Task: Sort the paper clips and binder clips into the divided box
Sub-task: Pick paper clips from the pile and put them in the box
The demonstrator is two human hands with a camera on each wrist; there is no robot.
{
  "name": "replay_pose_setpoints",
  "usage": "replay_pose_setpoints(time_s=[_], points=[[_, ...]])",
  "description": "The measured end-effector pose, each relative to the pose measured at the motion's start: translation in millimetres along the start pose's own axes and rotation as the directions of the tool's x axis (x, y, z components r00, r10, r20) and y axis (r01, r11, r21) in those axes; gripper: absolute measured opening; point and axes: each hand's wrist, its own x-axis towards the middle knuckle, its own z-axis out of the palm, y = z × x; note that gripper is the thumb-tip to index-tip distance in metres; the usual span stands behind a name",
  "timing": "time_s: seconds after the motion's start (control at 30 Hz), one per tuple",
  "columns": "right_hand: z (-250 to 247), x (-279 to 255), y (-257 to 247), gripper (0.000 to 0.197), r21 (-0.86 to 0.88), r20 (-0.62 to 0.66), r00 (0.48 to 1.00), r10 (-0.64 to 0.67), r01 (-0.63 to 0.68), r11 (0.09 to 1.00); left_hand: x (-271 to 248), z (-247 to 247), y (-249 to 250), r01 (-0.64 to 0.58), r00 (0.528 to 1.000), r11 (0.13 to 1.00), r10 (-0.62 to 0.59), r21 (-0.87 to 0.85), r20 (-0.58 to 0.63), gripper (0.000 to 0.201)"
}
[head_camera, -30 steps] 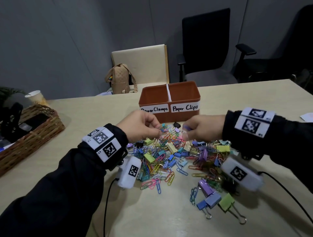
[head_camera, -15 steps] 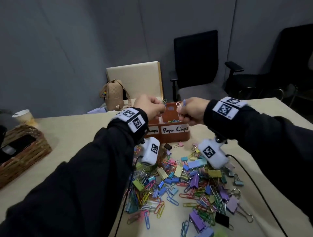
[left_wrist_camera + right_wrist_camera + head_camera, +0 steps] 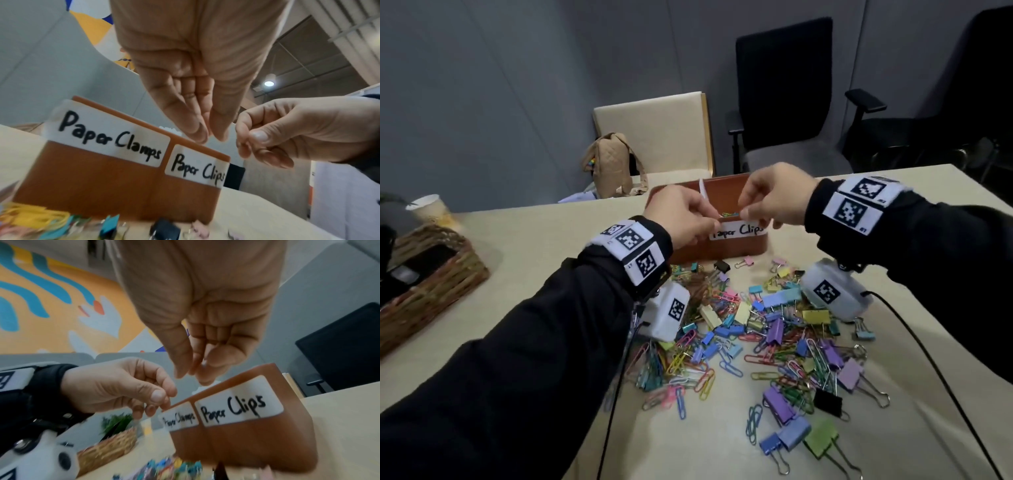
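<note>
Paper clips and binder clips [image 3: 763, 346], coloured wire and pastel metal, lie in a loose heap on the beige table [image 3: 524, 274] in front of the brown divided box [image 3: 736, 245], pointing every way. The box's long axis runs left to right, its labelled front facing the person: "Paper Clamps" [image 3: 111, 136] left, "Paper Clips" [image 3: 238, 407] right, with a white divider [image 3: 702, 192] between. A few coloured clips [image 3: 729, 214] show inside the right compartment.

Both hands hover over the box's near rim, wrists raised, fingers aimed down. The left hand [image 3: 681, 219] has thumb and fingertips drawn narrowly together; the right hand [image 3: 774, 198] likewise. Whether either pinches a clip I cannot tell; nothing shows between the tips in either wrist view. Both wrist views are blurred low down, and the left label is hidden in the head view.
</note>
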Motion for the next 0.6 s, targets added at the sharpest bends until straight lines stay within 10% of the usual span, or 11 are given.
replay_pose_setpoints(time_s=[0.23,0.4,0.6], points=[[27.6,-51.6,6.0,0.009,-0.293,0.318,0.948,-0.033,0.131,0.947,-55.6,11.8,-20.2,-0.084,0.97,0.937,-0.002,0.34,0.244,0.01],[40.0,-73.4,2.9,0.006,-0.493,0.583,0.811,0.049,0.305,0.815,-83.5,22.6,-25.2,-0.202,0.902,0.89,0.007,0.409,0.432,0.008],[42.2,-97.7,7.5,0.024,-0.595,0.644,0.761,0.079,0.433,0.677,-107.5,46.7,-23.3,-0.365,0.835,0.84,0.104,0.402,0.54,0.035]])
